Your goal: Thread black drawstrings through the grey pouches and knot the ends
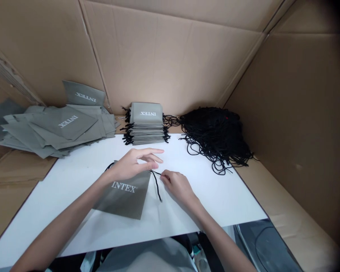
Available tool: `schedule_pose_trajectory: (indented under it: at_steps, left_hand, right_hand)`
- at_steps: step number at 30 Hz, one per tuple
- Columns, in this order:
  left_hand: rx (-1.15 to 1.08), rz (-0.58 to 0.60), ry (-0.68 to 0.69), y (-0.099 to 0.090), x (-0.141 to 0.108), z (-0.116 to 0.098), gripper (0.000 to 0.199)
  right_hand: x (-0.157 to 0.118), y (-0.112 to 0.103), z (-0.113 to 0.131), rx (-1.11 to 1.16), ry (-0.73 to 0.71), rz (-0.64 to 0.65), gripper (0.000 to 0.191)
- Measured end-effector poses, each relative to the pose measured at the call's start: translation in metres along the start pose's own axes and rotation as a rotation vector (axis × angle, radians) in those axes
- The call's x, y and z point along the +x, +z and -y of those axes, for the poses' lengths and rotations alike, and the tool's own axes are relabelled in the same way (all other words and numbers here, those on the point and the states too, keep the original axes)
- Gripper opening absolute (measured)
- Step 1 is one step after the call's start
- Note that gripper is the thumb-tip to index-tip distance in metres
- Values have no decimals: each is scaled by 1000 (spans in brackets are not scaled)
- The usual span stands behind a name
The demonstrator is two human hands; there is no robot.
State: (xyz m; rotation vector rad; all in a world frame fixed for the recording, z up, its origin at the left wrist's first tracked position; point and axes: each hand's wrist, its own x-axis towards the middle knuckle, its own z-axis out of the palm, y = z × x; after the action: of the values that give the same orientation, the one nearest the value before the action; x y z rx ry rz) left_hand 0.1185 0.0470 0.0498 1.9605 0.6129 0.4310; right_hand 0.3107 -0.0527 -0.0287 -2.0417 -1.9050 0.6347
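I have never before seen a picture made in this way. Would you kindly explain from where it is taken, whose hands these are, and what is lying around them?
There is no machine here: one person works with bare hands, and a camera worn on the head looks forward and down. The right hand pinches a black cord at the corner of a flat grey INTEX bag. The left hand is over the bag's top edge, fingers extended. Beyond, from left to right, are a loose grey pile, a neat stack with cord ends at its sides, and a heap of black cords. Cardboard walls surround the white table.
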Motion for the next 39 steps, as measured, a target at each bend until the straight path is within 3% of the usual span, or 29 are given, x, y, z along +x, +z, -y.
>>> schedule_pose_trajectory:
  at_steps: [3, 6, 11, 14, 21, 24, 27, 30, 32, 34, 36, 39]
  left_hand:
    - [265, -78, -58, -7, 1, 20, 39]
    - [646, -18, -168, -15, -7, 47, 39]
    - [793, -178, -448, -42, -53, 79, 44]
    - [796, -238, -570, -47, -84, 89, 44]
    - [754, -398, -504, -29, -114, 99, 41]
    - [800, -348, -438, -40, -126, 102, 40]
    - [984, -322, -419, -56, -133, 98, 40]
    - [1125, -420, -362, -58, -118, 82, 44]
    - [1029, -414, -251, -45, -92, 67, 44]
    - [911, -277, -118, -23, -57, 53, 41]
    - [884, -66, -1, 2, -20, 44, 38]
    - [884, 86, 75, 31, 28, 45, 27]
  right_hand:
    - [0, -2, 0, -42, -6, 13, 22]
    - [-1, -4, 1, -82, -6, 25, 21]
    - [-3, -6, 1, -146, 2, 51, 23]
    - [0, -8, 0, -188, 2, 78, 21]
    - [5, -14, 8, -282, -38, 119, 22]
    - [4, -15, 11, -304, -52, 113, 22]
    - [3, -14, 12, -304, -54, 102, 21]
    - [0, -9, 8, -282, -53, 71, 21]
    - [-3, -6, 5, -257, -53, 48, 22]
    - [-7, -3, 3, -229, -54, 33, 23]
    - [-10, 0, 2, -204, -54, 22, 24]
    - [-13, 2, 3, -192, -52, 7, 26]
